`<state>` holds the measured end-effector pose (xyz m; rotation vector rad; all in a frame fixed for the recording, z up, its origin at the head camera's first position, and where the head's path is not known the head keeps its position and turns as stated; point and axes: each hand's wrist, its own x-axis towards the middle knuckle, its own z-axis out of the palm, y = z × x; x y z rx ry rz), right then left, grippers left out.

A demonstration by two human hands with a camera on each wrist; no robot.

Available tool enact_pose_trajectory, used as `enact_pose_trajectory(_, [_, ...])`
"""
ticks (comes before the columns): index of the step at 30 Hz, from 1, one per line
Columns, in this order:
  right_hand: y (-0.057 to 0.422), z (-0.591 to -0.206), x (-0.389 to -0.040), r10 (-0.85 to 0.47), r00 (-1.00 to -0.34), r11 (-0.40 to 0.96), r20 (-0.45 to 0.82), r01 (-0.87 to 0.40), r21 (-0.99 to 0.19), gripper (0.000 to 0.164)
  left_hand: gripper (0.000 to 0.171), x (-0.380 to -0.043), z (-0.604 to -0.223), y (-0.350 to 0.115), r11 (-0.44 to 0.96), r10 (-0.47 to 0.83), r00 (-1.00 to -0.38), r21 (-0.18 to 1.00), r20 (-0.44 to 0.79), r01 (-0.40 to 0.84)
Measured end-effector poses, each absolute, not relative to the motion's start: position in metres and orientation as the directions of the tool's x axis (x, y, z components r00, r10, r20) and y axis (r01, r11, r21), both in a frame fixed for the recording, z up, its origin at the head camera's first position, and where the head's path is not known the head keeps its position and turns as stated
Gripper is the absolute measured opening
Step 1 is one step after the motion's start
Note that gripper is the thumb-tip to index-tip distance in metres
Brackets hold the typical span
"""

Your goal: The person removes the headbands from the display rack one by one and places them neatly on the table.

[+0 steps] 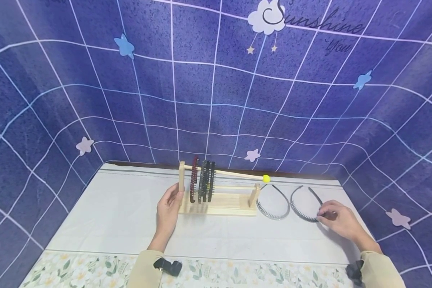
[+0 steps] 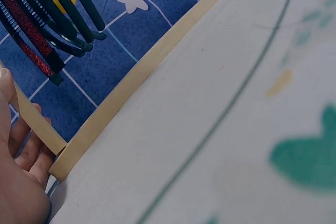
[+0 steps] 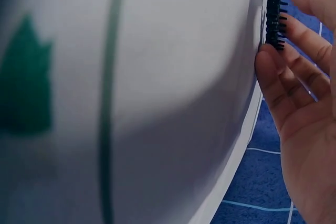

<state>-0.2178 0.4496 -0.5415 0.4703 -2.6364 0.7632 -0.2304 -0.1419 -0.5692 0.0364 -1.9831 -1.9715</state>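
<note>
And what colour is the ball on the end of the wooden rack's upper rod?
Bright yellow; the ball shows best in the head view.

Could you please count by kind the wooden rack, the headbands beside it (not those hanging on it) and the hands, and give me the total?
Wooden rack: 1
Headbands beside it: 2 (nearer headband, farther headband)
Hands: 2 (left hand, right hand)
Total: 5

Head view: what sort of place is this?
Probably a staged indoor tabletop setup, though the room beyond is hidden: a star-print backdrop encloses the back and sides, a tablecloth covers the surface, and a rack holds headbands.
</note>
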Motion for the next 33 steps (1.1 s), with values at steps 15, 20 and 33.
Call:
enact_pose_trajectory(15, [0.4490, -0.5438, -0.2181, -0.190, -0.909, 0.837, 0.370, -0.347, -0.424, 0.031, 0.042, -0.2300, -0.5696, -0.1427, 0.040, -0.250, -0.941, 0.974, 0.226, 0.223])
enact_pose_trajectory(20, [0.4498, -0.5437, -0.2190, -0.192, -0.910, 0.828, 0.368, -0.352, -0.437, 0.031, 0.042, -0.2303, -0.5697, -0.1428, 0.038, -0.248, -0.942, 0.974, 0.226, 0.223])
enact_pose_trajectory(33, [0.4532, -0.5427, -0.2182, -0.225, -0.873, 0.778, 0.433, -0.429, -0.459, 0.035, 0.042, -0.2291, -0.5686, -0.1414, 0.043, -0.259, -0.939, 0.974, 0.225, 0.221])
